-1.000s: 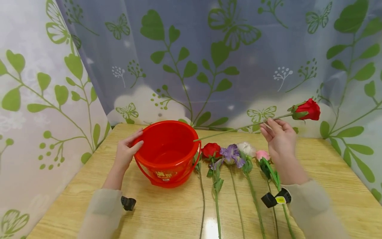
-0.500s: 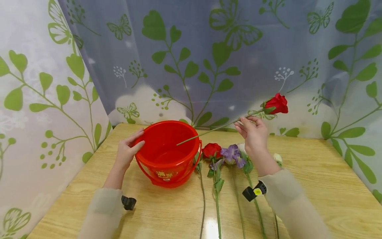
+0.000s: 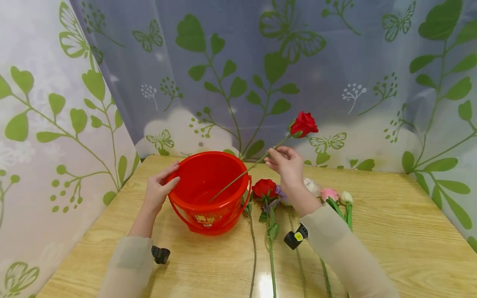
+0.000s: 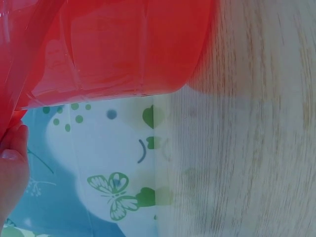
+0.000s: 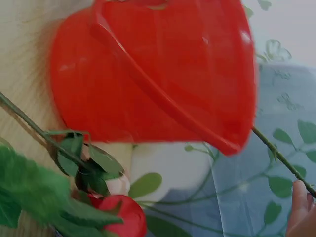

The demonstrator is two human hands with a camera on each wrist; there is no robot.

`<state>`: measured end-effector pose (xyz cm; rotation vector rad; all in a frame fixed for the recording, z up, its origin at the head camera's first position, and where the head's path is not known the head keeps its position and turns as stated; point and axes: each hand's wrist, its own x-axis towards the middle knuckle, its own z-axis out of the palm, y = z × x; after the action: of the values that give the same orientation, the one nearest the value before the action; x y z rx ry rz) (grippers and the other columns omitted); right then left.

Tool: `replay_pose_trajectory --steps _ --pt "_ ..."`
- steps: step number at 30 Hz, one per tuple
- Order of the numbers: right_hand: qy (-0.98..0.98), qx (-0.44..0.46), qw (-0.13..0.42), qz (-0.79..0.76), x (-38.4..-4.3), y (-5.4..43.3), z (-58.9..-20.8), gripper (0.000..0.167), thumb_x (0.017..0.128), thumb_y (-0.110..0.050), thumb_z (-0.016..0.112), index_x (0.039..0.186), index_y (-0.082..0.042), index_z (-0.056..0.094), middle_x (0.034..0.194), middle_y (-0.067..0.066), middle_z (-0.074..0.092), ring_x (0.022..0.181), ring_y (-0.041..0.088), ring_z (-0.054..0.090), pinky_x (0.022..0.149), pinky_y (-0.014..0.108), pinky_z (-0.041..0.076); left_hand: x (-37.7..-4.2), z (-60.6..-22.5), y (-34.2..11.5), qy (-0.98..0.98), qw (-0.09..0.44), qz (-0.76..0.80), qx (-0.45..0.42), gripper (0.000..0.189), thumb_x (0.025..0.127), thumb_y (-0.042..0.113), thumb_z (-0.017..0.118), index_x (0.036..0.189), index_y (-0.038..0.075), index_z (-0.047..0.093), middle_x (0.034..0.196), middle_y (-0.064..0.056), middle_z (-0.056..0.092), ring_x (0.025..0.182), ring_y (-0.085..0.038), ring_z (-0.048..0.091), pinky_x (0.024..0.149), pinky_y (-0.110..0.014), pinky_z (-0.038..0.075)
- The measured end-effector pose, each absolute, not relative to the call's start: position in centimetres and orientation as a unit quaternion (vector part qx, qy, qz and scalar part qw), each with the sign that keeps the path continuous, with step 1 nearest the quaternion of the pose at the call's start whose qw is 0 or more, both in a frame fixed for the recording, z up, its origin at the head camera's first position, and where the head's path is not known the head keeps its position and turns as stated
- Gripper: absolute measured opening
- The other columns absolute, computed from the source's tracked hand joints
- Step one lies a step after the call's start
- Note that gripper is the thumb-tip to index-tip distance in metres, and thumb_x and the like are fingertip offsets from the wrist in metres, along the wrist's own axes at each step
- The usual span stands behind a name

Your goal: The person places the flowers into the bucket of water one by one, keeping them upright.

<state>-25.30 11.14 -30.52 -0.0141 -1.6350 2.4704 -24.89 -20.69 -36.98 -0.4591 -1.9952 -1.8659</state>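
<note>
A red plastic bucket (image 3: 205, 215) with a wire-like red handle stands upright on the table. My left hand (image 3: 158, 190) holds its left rim, thumb and fingers apart; the left wrist view shows part of that hand (image 4: 14, 168) at the rim. With thumb and fingertips, my right hand (image 3: 288, 165) pinches the stem of a red artificial rose (image 3: 303, 124) above the bucket's right side. The rose leans right, bloom up, and its lower stem end is inside the bucket opening. In the right wrist view, the stem (image 5: 276, 154) runs from the rim to the fingertips.
Several artificial flowers lie right of the bucket, stems toward me: another red rose (image 3: 264, 188), a partly covered purple bloom (image 3: 279, 192), a white bloom (image 3: 312, 187), a pink bloom (image 3: 329, 194) and a cream bud (image 3: 346, 198). A patterned curtain (image 3: 223, 82) hangs behind the wooden table (image 3: 208, 265).
My right hand has moved left with the rose, whose stem has become steeper and whose lower end has gone from the bucket's right rim into the opening. The left hand and bucket have stayed put.
</note>
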Motion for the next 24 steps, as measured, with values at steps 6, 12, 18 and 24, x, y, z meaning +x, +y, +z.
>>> replay_pose_trajectory --steps 6,12,18,24 --pt "-0.59 0.022 0.085 0.803 -25.3 8.8 -31.1 0.018 0.083 -0.002 0.06 0.097 0.005 0.052 0.077 0.007 0.056 0.063 0.013 0.062 0.069 0.03 0.052 -24.9 -37.0 -20.6 -0.707 0.184 -0.665 -0.158 0.036 0.079 -0.01 0.056 0.114 -0.017 0.05 0.123 -0.027 0.044 0.114 -0.016 0.046 0.085 -0.016 0.041" --pt "-0.635 0.047 0.084 0.767 -25.4 7.2 -31.6 0.016 0.082 0.0 0.06 0.095 0.008 0.056 0.076 0.009 0.06 0.063 0.015 0.062 0.067 0.031 0.053 -25.0 -37.1 -20.6 -0.708 0.181 -0.664 -0.158 0.036 0.08 -0.008 0.057 0.114 -0.017 0.05 0.123 -0.027 0.044 0.113 -0.013 0.047 0.085 -0.016 0.041" --pt "-0.674 0.069 0.084 0.73 -25.3 6.2 -31.9 0.018 0.081 0.001 0.061 0.095 0.011 0.058 0.08 0.016 0.062 0.065 0.015 0.062 0.064 0.027 0.053 -24.9 -37.1 -20.5 -0.704 0.181 -0.669 -0.158 0.036 0.08 -0.008 0.056 0.114 -0.017 0.049 0.124 -0.027 0.042 0.114 -0.014 0.046 0.085 -0.015 0.041" --pt "-0.685 0.066 0.083 0.72 -25.3 5.7 -31.9 0.019 0.08 0.001 0.062 0.096 0.011 0.059 0.083 0.018 0.062 0.065 0.014 0.061 0.064 0.027 0.053 -24.8 -37.0 -20.7 -0.705 0.18 -0.668 -0.157 0.036 0.08 -0.007 0.057 0.114 -0.017 0.049 0.124 -0.027 0.043 0.114 -0.015 0.046 0.085 -0.015 0.041"
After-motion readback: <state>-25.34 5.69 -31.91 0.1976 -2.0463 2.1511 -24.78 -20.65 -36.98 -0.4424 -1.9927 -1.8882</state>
